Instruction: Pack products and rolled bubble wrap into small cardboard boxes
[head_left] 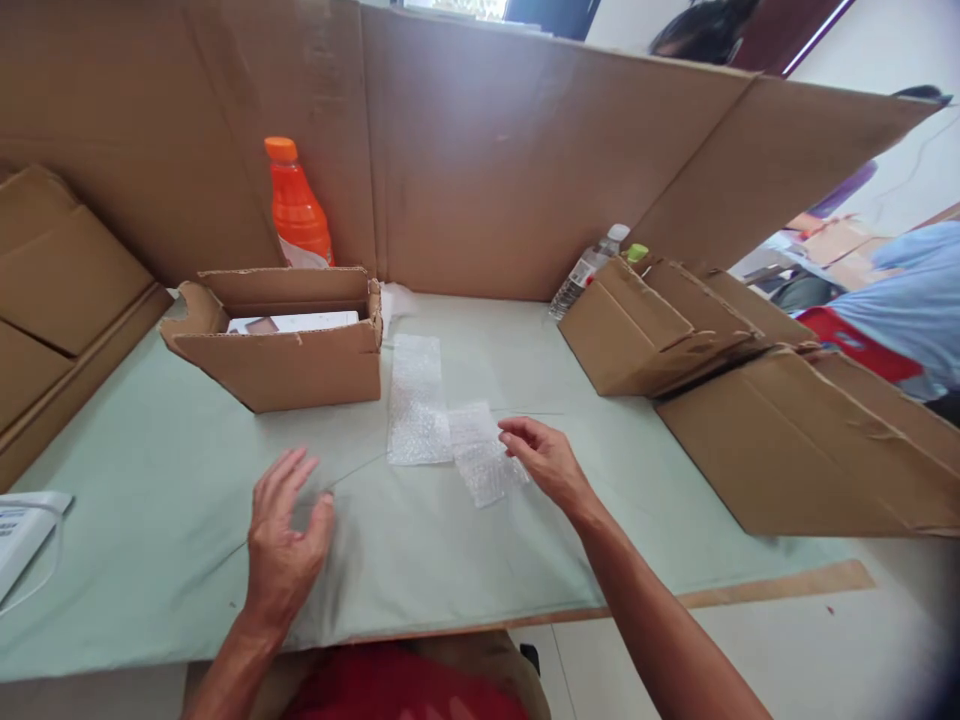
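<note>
Clear, wrinkled bubble wrap is laid on the pale green counter [420, 560]: a long strip [415, 400], its bubbles catching the light, is met at its lower right by a shorter, slanted piece [482, 460]. Beside that piece the right hand [544, 460] is curled, any grip indiscernible; the left hand's [285, 540] fingers are spread, nothing held.

Bright, diffuse light — the window [476, 8] burns white, hazy glare veils the cardboard partition [480, 160], a faint shadow falls beside the left hand [286, 540] — with dark blur smudging the lower right corner.
</note>
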